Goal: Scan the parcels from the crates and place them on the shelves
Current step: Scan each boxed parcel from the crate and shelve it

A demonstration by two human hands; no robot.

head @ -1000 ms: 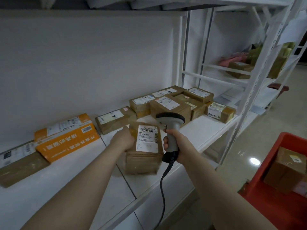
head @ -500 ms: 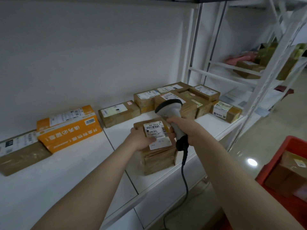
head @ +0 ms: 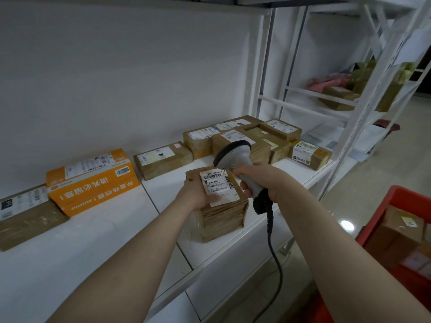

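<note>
A brown taped parcel [head: 222, 215] with a white barcode label on top stands on the white shelf [head: 98, 248] near its front edge. My left hand [head: 198, 194] grips the parcel's top left side, thumb on the label. My right hand [head: 261, 180] holds a grey corded barcode scanner [head: 235, 157], whose head points down at the label from just behind the parcel. A red crate [head: 382, 217] at the lower right holds more brown parcels [head: 401, 224].
Several brown boxes [head: 251, 141] are clustered at the shelf's back right. An orange box [head: 93, 183] and a flat brown parcel [head: 25, 217] lie at the left. White shelf uprights [head: 363, 113] stand to the right, with further shelves and parcels behind.
The parcel has moved forward over the shelf and now rests on it. The scanner has tilted down over the label.
</note>
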